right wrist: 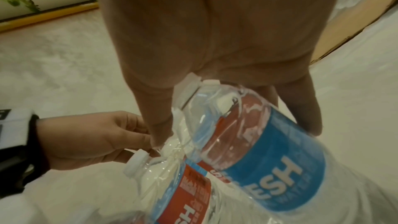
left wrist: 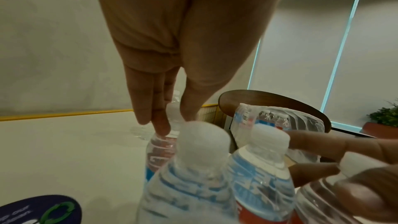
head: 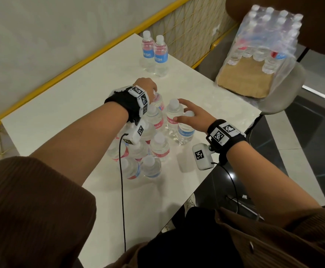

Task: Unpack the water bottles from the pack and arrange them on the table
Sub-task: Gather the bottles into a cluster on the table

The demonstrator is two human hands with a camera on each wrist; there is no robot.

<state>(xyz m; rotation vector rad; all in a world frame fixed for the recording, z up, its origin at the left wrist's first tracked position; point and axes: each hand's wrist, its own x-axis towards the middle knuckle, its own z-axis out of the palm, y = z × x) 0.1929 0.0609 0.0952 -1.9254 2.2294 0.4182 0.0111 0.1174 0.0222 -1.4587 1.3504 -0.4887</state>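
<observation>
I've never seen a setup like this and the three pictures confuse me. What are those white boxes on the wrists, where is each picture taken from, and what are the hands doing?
No machine here: a person works bare-handed. The white boxes are wrist cameras; a third camera sits on the head.

The head view looks down on a white table with a cluster of water bottles, two more bottles at the far end, and a wrapped pack on a chair.

The left hand pinches the cap end of a far bottle. The right hand rests over two bottle tops; its wrist view shows a blue-labelled bottle under its palm.
</observation>
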